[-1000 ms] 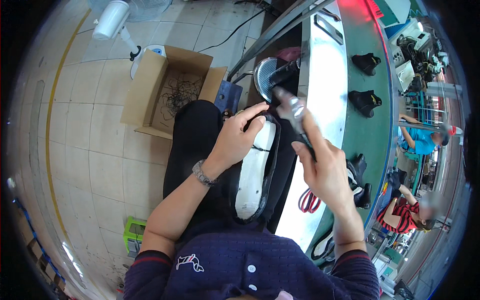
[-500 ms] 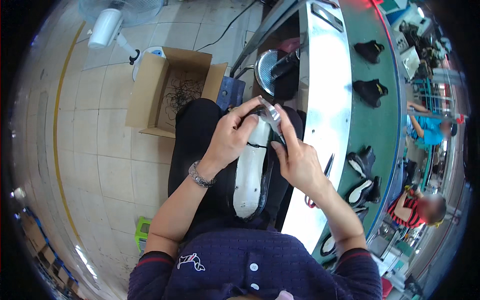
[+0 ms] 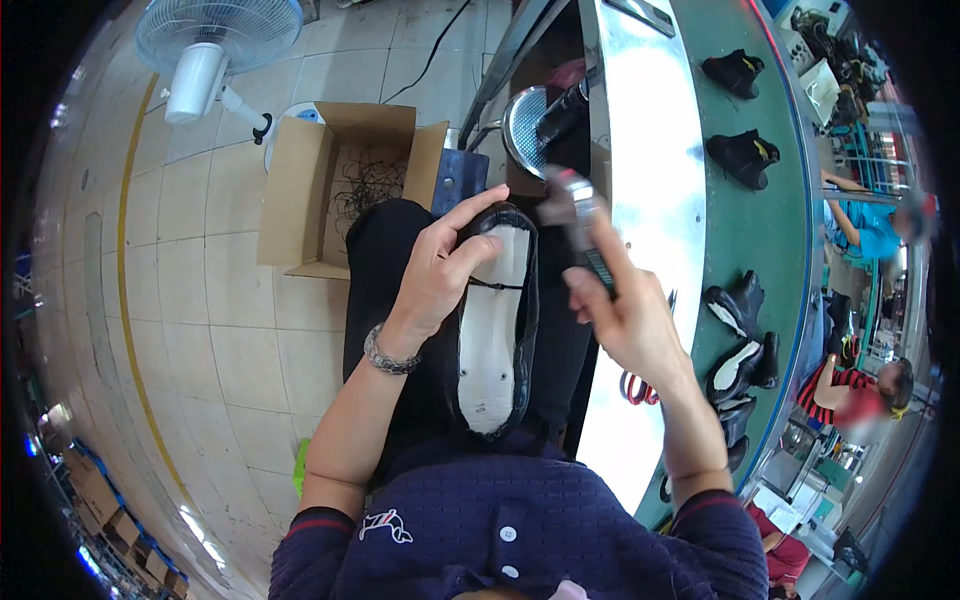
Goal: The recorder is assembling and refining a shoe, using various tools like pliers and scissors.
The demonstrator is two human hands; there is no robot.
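Note:
Across my lap lies a black shoe upper (image 3: 493, 330) with its underside up, a white insole board filling most of it. A dark cord crosses the board near the toe. My left hand (image 3: 445, 262) grips the toe end, thumb pressed on the white board and fingers around the outer edge. To the right of the toe, my right hand (image 3: 625, 305) holds a hammer (image 3: 575, 205) by its dark handle. The metal head is smeared by motion and stands apart from the shoe.
A cardboard box (image 3: 292, 190) with tangled dark cord scraps stands at left, near a fan (image 3: 200, 80). Along my right runs a metal ledge (image 3: 650, 180) bearing red-handled scissors (image 3: 640, 388) and a phone (image 3: 645, 14). Beyond it, a green belt (image 3: 715, 230) carries several black shoes. Other people sit farther right.
The hammer has moved from the shoe's toe out to the right, with my right hand. My left hand and the shoe have shifted slightly left.

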